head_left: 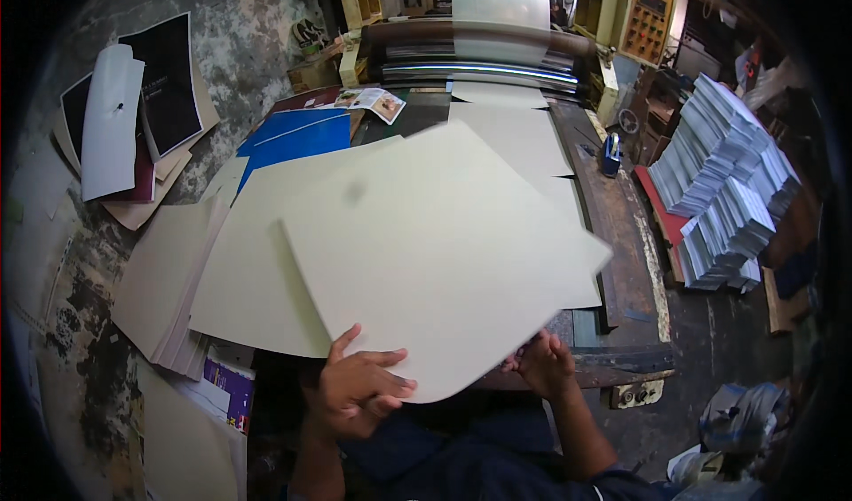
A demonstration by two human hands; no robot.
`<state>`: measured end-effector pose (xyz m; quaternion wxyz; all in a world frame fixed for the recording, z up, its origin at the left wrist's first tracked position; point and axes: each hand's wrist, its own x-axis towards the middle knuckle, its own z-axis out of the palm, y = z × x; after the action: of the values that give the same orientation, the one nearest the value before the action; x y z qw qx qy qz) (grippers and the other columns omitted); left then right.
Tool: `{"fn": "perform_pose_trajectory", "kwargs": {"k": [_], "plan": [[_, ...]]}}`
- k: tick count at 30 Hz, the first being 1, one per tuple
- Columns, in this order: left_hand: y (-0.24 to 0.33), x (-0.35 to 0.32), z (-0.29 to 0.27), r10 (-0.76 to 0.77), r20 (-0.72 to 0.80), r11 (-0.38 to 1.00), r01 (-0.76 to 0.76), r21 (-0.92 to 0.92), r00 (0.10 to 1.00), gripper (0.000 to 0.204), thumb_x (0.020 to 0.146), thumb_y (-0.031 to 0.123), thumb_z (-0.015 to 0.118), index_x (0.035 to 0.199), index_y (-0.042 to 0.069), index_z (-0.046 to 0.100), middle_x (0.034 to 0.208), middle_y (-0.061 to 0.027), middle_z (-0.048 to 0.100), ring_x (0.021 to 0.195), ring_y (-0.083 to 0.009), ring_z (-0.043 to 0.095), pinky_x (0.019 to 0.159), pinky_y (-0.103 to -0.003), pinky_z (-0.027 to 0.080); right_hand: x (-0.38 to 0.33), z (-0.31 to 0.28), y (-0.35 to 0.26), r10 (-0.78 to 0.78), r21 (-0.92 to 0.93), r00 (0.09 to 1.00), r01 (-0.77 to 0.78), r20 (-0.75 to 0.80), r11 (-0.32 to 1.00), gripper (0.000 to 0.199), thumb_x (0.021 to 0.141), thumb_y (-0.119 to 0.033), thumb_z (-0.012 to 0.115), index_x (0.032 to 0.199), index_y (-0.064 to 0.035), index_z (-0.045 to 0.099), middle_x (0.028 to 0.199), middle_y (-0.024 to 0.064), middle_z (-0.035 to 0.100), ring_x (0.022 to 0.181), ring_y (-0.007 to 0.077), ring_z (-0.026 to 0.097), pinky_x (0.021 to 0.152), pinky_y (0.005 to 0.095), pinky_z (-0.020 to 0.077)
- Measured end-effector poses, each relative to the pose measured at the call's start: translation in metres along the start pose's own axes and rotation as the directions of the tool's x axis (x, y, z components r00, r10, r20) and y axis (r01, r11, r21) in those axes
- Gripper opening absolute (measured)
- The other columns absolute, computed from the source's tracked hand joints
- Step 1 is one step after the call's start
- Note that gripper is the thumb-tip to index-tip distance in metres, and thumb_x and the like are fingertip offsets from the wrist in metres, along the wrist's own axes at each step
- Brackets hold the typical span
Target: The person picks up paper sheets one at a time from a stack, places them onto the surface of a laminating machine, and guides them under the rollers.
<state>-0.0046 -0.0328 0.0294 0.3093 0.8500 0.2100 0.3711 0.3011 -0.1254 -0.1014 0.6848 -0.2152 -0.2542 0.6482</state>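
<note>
A large cream paper sheet (444, 261) is tilted in front of me, its near edge bent into a curve. My left hand (359, 386) grips its near left edge, with several fingers lying over the top face. At the near right edge, my right hand (546, 365) pinches the sheet, its fingertips partly hidden by the paper. Under and left of this sheet lies a stack of similar cream sheets (244, 261). Farther ahead, more pale sheets (519, 133) lie in an overlapping row leading to the rollers (479, 73) of a machine.
Blue sheets (297, 142) and a printed leaflet (377, 102) lie at the table's far left. A blue tape dispenser (611, 155) sits on the table's right edge (630, 261). Tall paper stacks (719, 173) stand on the right. Dark printed sheets (164, 93) rest at the left.
</note>
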Motion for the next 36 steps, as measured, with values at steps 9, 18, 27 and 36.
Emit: {"fn": "perform_pose_trajectory", "kwargs": {"k": [9,18,27,36], "plan": [[0.073,0.031,0.026,0.404,0.291,0.570,0.010,-0.822,0.867,0.079,0.078,0.064,0.065,0.128,0.005,0.053,0.130,-0.0143,0.054,0.130,-0.0330,0.046,0.114,-0.056,0.016,-0.035,-0.025,0.033,0.298,0.057,0.854,-0.303,-0.425,0.951,0.029,0.091,-0.027,0.061,0.106,-0.0020,0.057,0.080,0.0073,0.061,0.066,0.0163,0.058,0.067,0.0373,0.0518],[0.132,0.041,0.074,0.683,-0.003,-0.382,0.354,-0.854,0.731,0.139,0.057,0.078,0.075,0.148,-0.012,0.018,0.155,-0.0309,0.016,0.145,-0.0422,0.016,0.115,-0.055,0.016,-0.089,-0.031,0.079,0.415,0.089,0.770,-0.429,-0.485,0.899,0.033,0.099,-0.038,0.052,0.109,-0.0072,0.053,0.083,0.0121,0.063,0.073,0.0203,0.059,0.078,0.0422,0.0495],[0.106,0.040,0.070,0.577,0.046,-0.263,0.239,-0.935,0.815,0.113,0.062,0.073,0.076,0.129,-0.014,0.051,0.139,-0.0349,0.043,0.133,-0.0451,0.042,0.110,-0.053,0.027,-0.113,-0.024,0.077,0.494,0.139,0.716,-0.496,-0.493,0.857,0.045,0.100,-0.043,0.047,0.120,-0.0031,0.048,0.100,0.0188,0.065,0.080,0.0207,0.059,0.082,0.0395,0.0498],[0.110,0.026,0.072,0.479,0.134,-0.194,0.253,-0.948,0.868,0.086,0.076,0.060,0.074,0.125,-0.009,0.056,0.129,-0.0250,0.058,0.123,-0.0333,0.056,0.105,-0.040,0.036,-0.088,-0.026,0.075,0.436,0.139,0.717,-0.435,-0.544,0.890,0.054,0.098,-0.049,0.047,0.122,-0.0009,0.046,0.099,0.0199,0.063,0.081,0.0232,0.057,0.079,0.0397,0.0492]]}}
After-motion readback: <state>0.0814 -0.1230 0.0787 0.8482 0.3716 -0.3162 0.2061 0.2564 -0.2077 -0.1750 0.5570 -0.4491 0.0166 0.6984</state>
